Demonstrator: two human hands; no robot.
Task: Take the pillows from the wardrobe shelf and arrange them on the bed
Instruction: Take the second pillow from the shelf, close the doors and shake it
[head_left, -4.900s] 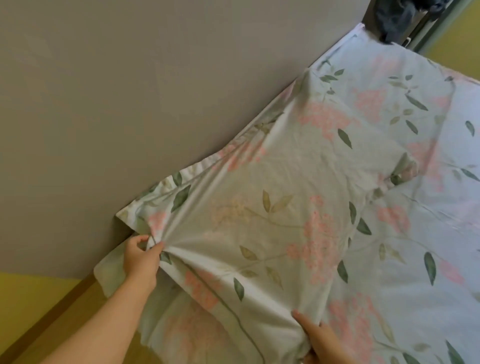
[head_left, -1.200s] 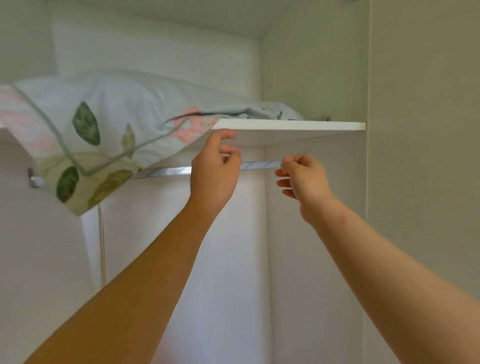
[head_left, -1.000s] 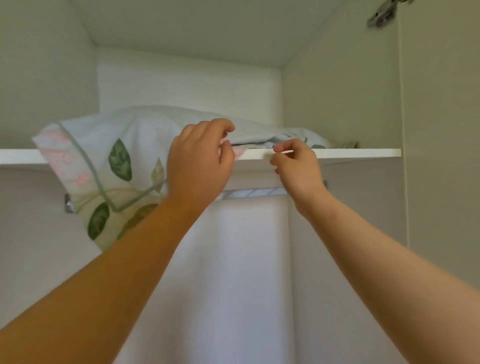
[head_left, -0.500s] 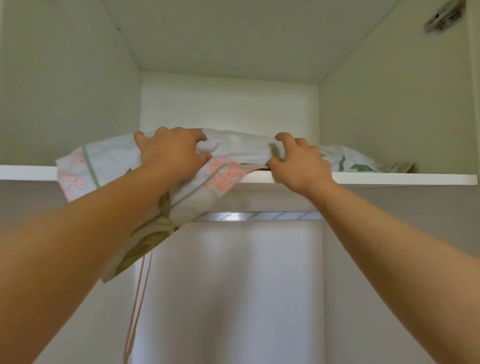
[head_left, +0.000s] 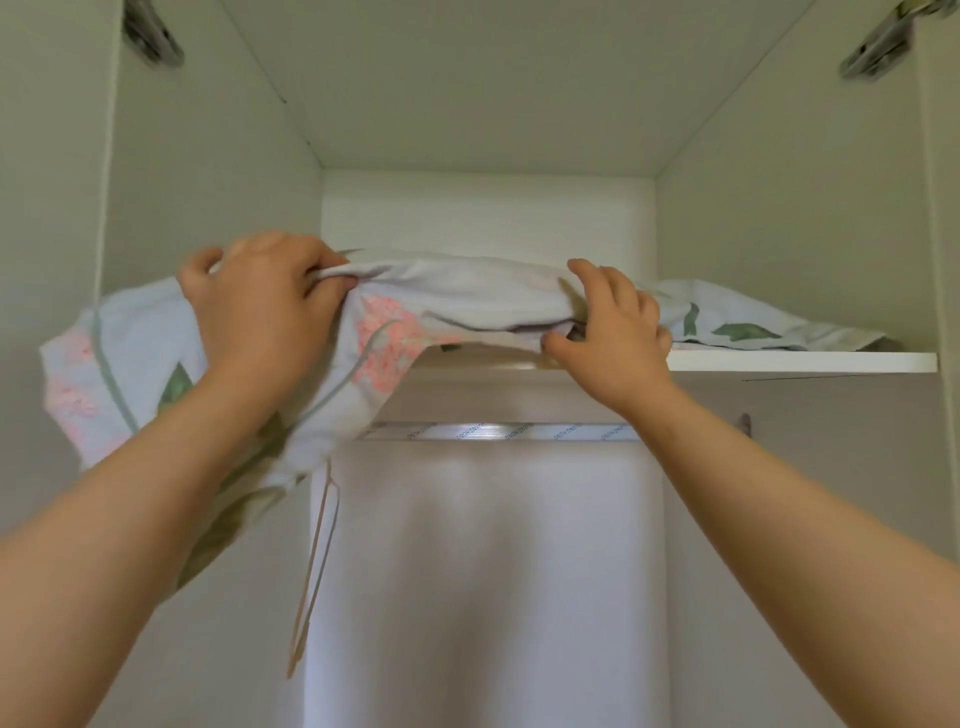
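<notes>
A pale pillow (head_left: 447, 296) printed with pink flowers and green leaves lies on the white wardrobe shelf (head_left: 800, 361), above eye level. Its left end hangs off the shelf's front edge and droops down. My left hand (head_left: 260, 312) is clenched on a bunch of the cover near that hanging end. My right hand (head_left: 613, 325) grips the pillow's front edge at the shelf's lip, thumb underneath and fingers on top. The pillow's right end still rests flat on the shelf. The bed is out of sight.
A metal clothes rail (head_left: 498, 431) runs below the shelf. Thin wooden hanger parts (head_left: 317, 571) dangle under the pillow's drooping end. Door hinges (head_left: 153, 34) sit at the top corners of the wardrobe. White side walls close in on both sides.
Earlier I held a pillow on the bed. Since then both hands reached up to the shelf and closed on this pillow, and its left end has slid further off the shelf.
</notes>
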